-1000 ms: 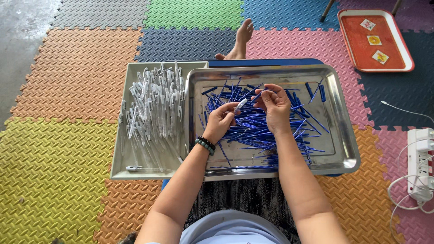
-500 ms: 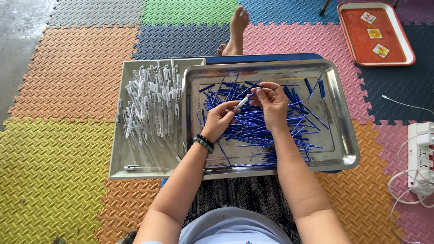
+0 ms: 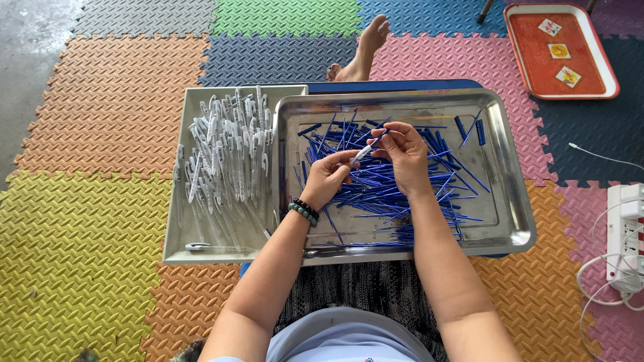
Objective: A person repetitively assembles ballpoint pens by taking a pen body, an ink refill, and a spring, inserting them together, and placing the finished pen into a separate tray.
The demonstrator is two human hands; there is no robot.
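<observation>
Over the right-hand steel tray [image 3: 516,221], the left hand [image 3: 327,179] pinches a clear pen barrel [image 3: 360,155] between thumb and forefinger, the other fingers curled. At its 2 o'clock the right hand [image 3: 404,155] closes its fingertips on a thin blue refill [image 3: 380,137] whose end meets the barrel's tip. Both hover above the heap of blue refills [image 3: 389,184] (loose and crisscrossed). At 9 o'clock from the hands, the second tray [image 3: 176,251] holds a pile of clear pen barrels [image 3: 228,157].
</observation>
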